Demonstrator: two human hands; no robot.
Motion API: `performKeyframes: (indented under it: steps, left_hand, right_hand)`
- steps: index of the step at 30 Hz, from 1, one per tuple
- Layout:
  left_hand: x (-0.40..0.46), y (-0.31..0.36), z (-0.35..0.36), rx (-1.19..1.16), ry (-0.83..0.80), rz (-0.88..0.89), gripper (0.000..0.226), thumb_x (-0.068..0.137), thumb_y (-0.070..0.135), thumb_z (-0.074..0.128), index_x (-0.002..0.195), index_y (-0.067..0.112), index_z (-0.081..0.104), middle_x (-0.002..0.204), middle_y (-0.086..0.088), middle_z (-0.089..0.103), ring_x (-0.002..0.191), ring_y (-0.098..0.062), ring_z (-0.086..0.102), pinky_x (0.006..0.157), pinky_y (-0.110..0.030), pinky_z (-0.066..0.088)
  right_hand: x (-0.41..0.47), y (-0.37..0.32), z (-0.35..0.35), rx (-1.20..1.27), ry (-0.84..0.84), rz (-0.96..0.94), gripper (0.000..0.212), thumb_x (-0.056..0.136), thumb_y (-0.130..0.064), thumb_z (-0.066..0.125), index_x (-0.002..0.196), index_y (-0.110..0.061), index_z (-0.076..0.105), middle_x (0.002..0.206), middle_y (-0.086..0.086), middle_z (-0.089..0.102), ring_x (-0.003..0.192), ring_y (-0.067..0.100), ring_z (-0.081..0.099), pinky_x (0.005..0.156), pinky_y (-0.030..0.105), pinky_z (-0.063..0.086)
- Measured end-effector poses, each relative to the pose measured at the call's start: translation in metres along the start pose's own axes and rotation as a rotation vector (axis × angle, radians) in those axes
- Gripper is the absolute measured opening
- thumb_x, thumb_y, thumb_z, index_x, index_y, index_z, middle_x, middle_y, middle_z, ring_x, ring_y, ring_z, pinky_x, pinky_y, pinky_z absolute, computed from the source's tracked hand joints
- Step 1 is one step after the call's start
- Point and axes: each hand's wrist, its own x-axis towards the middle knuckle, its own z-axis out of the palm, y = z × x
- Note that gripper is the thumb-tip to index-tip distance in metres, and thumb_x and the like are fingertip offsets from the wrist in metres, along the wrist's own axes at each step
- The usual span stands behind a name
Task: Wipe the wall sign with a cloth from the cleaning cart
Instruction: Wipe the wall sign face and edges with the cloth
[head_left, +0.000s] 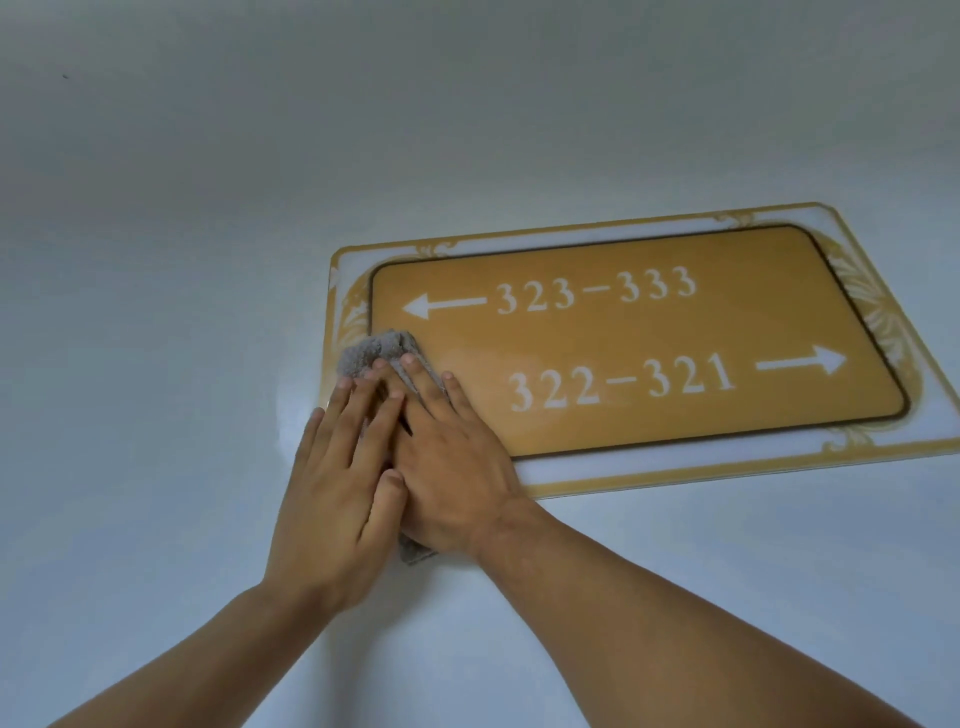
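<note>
- Wall sign (649, 332): flat rounded rectangle on plain pale wall (208, 182), right of centre; glossy amber panel, dark outline, white border with gold scrollwork; white "323-333" with left arrow, "322-321" with right arrow.
- Cloth (376, 351): grey, nubby terry, bunched, over sign's lower-left corner; small piece shows below the palms.
- Left hand (337, 483): flat, fingers extended, pressing cloth, thumb overlapping right hand.
- Right hand (447, 467): flat, fingers spread, pressing cloth onto sign; not gripping.
- Bare forearms enter from near edge.

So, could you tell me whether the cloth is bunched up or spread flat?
Bunched: the cloth shows wrinkled folds above the fingers, pressed beneath both hands.
</note>
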Motion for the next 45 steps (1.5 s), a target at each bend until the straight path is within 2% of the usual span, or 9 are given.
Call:
performKeyframes:
  steps: [4, 10, 16, 20, 31, 37, 42, 43, 45]
  left_hand:
    - [0.020, 0.035, 0.025, -0.064, 0.033, -0.016, 0.071, 0.096, 0.049, 0.023, 0.156, 0.012, 0.021, 0.167, 0.001, 0.009, 0.153, -0.011, -0.002, 0.124, -0.042, 0.007]
    - [0.066, 0.097, 0.071, -0.030, 0.034, 0.011, 0.078, 0.088, 0.045, 0.022, 0.156, 0.006, 0.017, 0.166, -0.006, 0.006, 0.153, -0.013, -0.006, 0.124, -0.045, 0.013]
    - [0.110, 0.163, 0.112, -0.039, 0.019, 0.045, 0.083, 0.083, 0.046, 0.016, 0.157, 0.010, 0.013, 0.167, -0.005, 0.003, 0.153, -0.014, -0.008, 0.123, -0.043, 0.012]
    - [0.129, 0.211, 0.144, -0.063, 0.017, 0.060, 0.085, 0.081, 0.048, 0.015, 0.158, 0.012, 0.011, 0.167, -0.002, 0.001, 0.152, -0.013, -0.011, 0.123, -0.045, 0.009]
    - [0.162, 0.304, 0.195, -0.022, 0.041, 0.105, 0.085, 0.080, 0.048, 0.019, 0.157, 0.014, 0.016, 0.167, -0.001, 0.008, 0.153, -0.013, -0.004, 0.123, -0.046, 0.000]
    - [0.170, 0.355, 0.223, -0.025, 0.022, 0.118, 0.087, 0.079, 0.048, 0.021, 0.157, 0.009, 0.016, 0.166, -0.010, 0.011, 0.154, -0.021, -0.001, 0.124, -0.044, 0.000]
    - [0.172, 0.390, 0.239, -0.014, 0.001, 0.112, 0.085, 0.082, 0.047, 0.030, 0.156, 0.006, 0.017, 0.165, -0.014, 0.010, 0.153, -0.024, -0.002, 0.123, -0.046, 0.001]
    - [0.172, 0.391, 0.239, -0.009, -0.008, 0.108, 0.085, 0.082, 0.047, 0.031, 0.156, 0.006, 0.017, 0.165, -0.015, 0.010, 0.153, -0.024, -0.002, 0.123, -0.046, 0.001]
    - [0.172, 0.389, 0.237, 0.018, -0.022, 0.118, 0.084, 0.083, 0.047, 0.030, 0.155, 0.006, 0.019, 0.165, -0.015, 0.012, 0.153, -0.024, -0.001, 0.123, -0.048, 0.001]
  right_hand:
    - [-0.012, 0.034, -0.008, 0.014, 0.007, 0.014, 0.079, 0.095, -0.046, 0.033, 0.157, -0.020, -0.009, 0.166, 0.003, -0.013, 0.149, 0.022, -0.024, 0.121, 0.048, -0.001]
    - [-0.037, 0.112, -0.020, -0.096, 0.013, 0.079, 0.086, 0.093, -0.048, 0.037, 0.156, -0.018, -0.014, 0.165, 0.004, -0.017, 0.148, 0.022, -0.025, 0.122, 0.046, 0.000]
    - [-0.070, 0.192, -0.036, -0.133, 0.028, 0.157, 0.088, 0.093, -0.048, 0.042, 0.157, -0.020, -0.011, 0.165, 0.001, -0.014, 0.149, 0.019, -0.022, 0.123, 0.044, 0.002]
    - [-0.101, 0.242, -0.045, -0.153, 0.039, 0.217, 0.084, 0.093, -0.049, 0.035, 0.156, -0.022, -0.013, 0.166, -0.001, -0.013, 0.150, 0.018, -0.021, 0.123, 0.045, 0.005]
    - [-0.163, 0.334, -0.065, -0.150, 0.060, 0.281, 0.084, 0.094, -0.054, 0.041, 0.156, -0.028, -0.009, 0.166, -0.003, -0.007, 0.151, 0.017, -0.016, 0.123, 0.046, 0.008]
    - [-0.202, 0.373, -0.073, -0.098, 0.126, 0.317, 0.074, 0.089, -0.057, 0.015, 0.150, -0.030, -0.017, 0.166, -0.001, 0.004, 0.152, 0.016, -0.005, 0.123, 0.041, 0.009]
    - [-0.227, 0.400, -0.075, -0.138, 0.070, 0.290, 0.070, 0.089, -0.056, 0.005, 0.148, -0.036, -0.029, 0.164, -0.004, -0.011, 0.152, 0.016, -0.007, 0.123, 0.044, 0.013]
    - [-0.229, 0.399, -0.076, -0.077, 0.089, 0.274, 0.070, 0.089, -0.052, 0.007, 0.148, -0.036, -0.027, 0.163, -0.004, -0.008, 0.152, 0.017, -0.004, 0.123, 0.044, 0.013]
    - [-0.228, 0.397, -0.079, -0.017, 0.100, 0.211, 0.064, 0.094, -0.045, 0.006, 0.155, -0.027, -0.004, 0.163, 0.002, 0.005, 0.153, 0.023, 0.003, 0.123, 0.046, 0.011]
